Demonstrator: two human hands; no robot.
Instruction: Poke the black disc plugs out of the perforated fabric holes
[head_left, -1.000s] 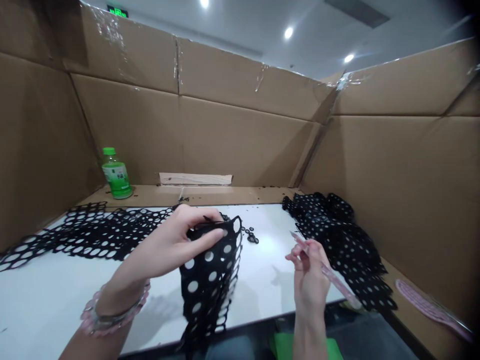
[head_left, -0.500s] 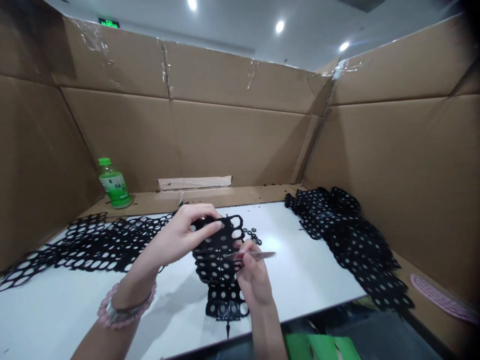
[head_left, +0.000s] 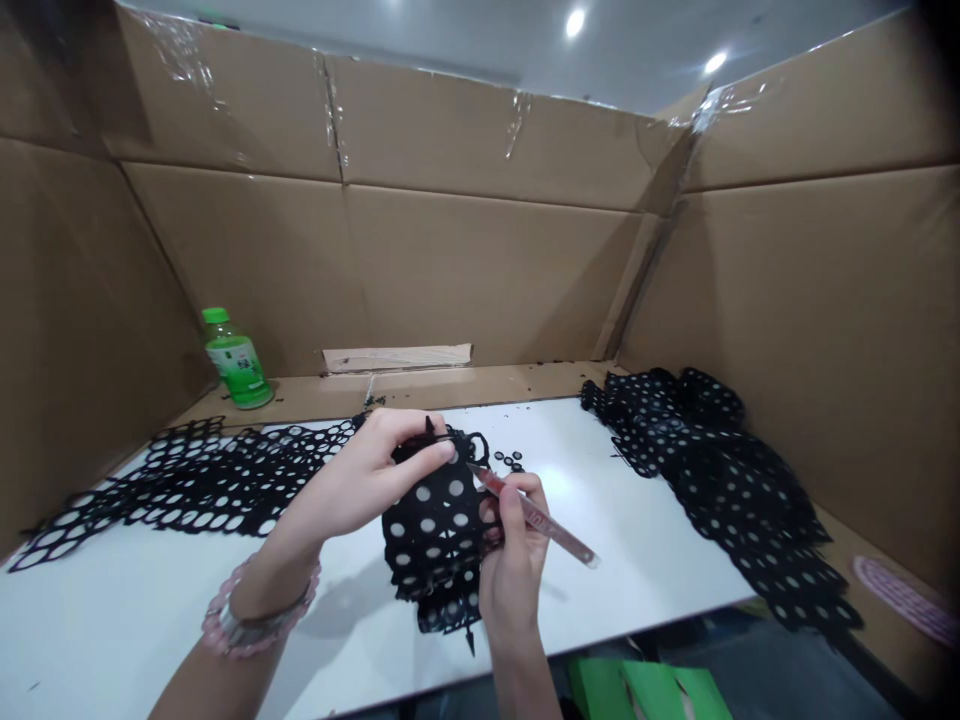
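A black fabric piece with round holes [head_left: 437, 520] hangs over the white tabletop. My left hand [head_left: 375, 465] pinches its upper edge between thumb and fingers; a pink bead bracelet is on that wrist. My right hand [head_left: 516, 540] grips a translucent reddish cutter-like tool [head_left: 541, 520], whose tip points up and left at a black loop on the fabric's right edge. Some right-hand fingers are partly hidden behind the fabric. Small black rings [head_left: 508, 461] lie on the tabletop just beyond this hand.
Black netting with large holes [head_left: 217, 480] spreads across the left side. Dotted black fabric [head_left: 720, 470] is heaped at the right. A green bottle [head_left: 241, 368] stands back left. Cardboard walls [head_left: 480, 250] surround the white tabletop [head_left: 630, 550]. Green material [head_left: 649, 690] shows below the front edge.
The tool has swung from nearly level to slanted, its tip now higher, at the loop. The fabric has turned in my left hand, and the view has shifted slightly.
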